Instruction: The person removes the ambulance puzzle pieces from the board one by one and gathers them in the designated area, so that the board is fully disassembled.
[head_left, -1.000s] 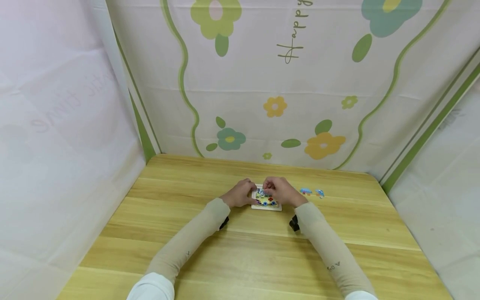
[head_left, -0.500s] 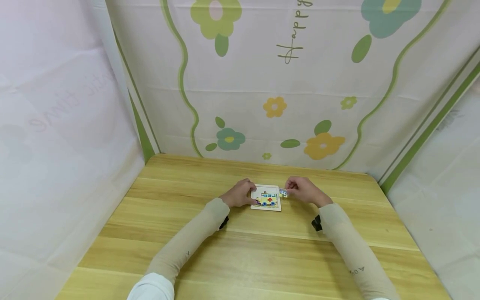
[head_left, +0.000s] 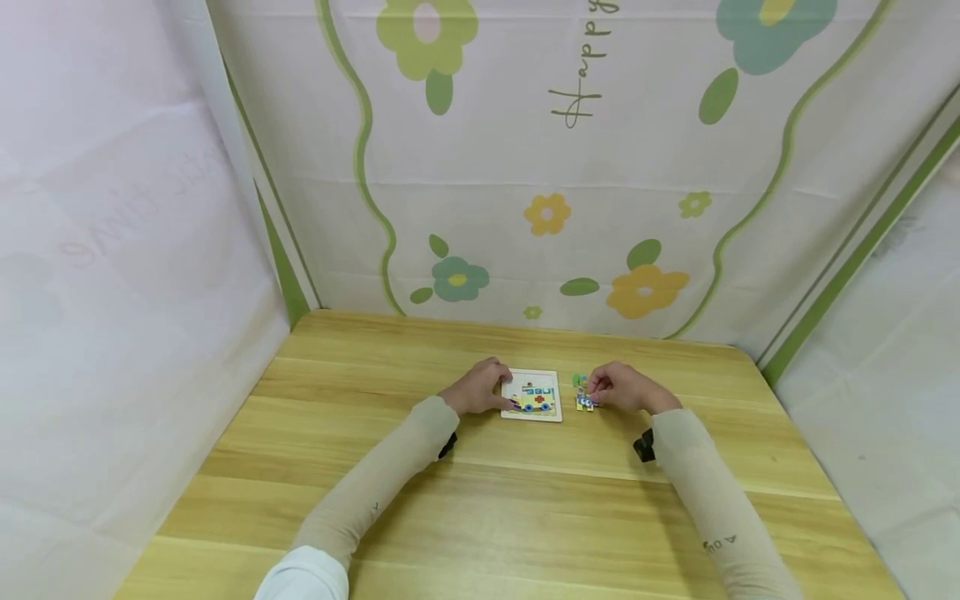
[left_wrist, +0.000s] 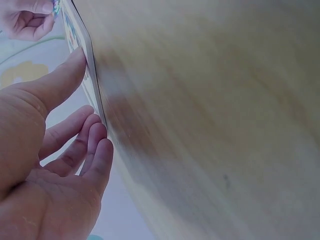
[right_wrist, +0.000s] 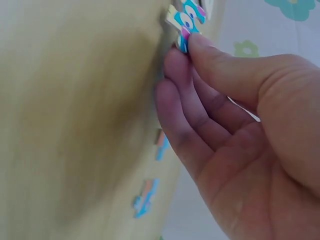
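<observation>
So your left hand (head_left: 480, 387) is clamped on the left edge of the puzzle board (head_left: 543, 379), just right of centre in the head view: thumb by the lower left corner, fingers bent by the upper left. My guess is that's to stop the board skating about on the wooden table (head_left: 450, 500), and bracing from that side leaves most of the yellow vehicle picture uncovered.

Your right hand (head_left: 624, 386) has thumb and finger pinched together on a puzzle piece (head_left: 585, 402), to the right of the board and apart from it. In the right wrist view you've only got it by one end, so most of the printed face pokes out at the top of the frame; probably handy for seeing which way round it is. Can't tell if it's touching the table.

Two blue-and-orange loose pieces (right_wrist: 145, 199) lie low in that same view, near your hand but out from under your fingers, which I reckon saves you bumping them.
</observation>
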